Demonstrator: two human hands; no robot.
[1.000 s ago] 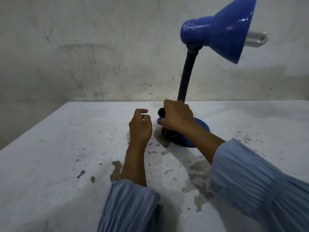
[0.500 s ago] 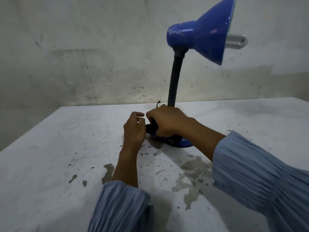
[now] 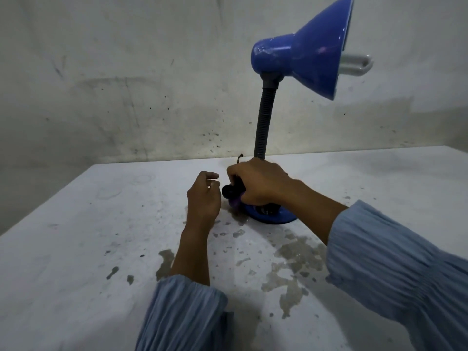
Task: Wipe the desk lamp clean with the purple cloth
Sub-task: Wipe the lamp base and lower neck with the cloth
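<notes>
Lamp: the blue metal desk lamp [image 3: 291, 97] is standing on the stained white desk [image 3: 76, 236].
Right hand [image 3: 258, 183]: gripping the crumpled purple cloth [image 3: 236, 202] against the lamp base.
Left hand [image 3: 202, 198]: loosely curled, holding nothing, just beside.
Advice: it should be steadying the base while wiping.

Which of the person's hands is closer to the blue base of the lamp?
The right hand. It sits on top of the lamp's blue base, gripping the purple cloth against it. The left hand hovers just to the left of the base, fingers loosely curled, holding nothing.
</notes>
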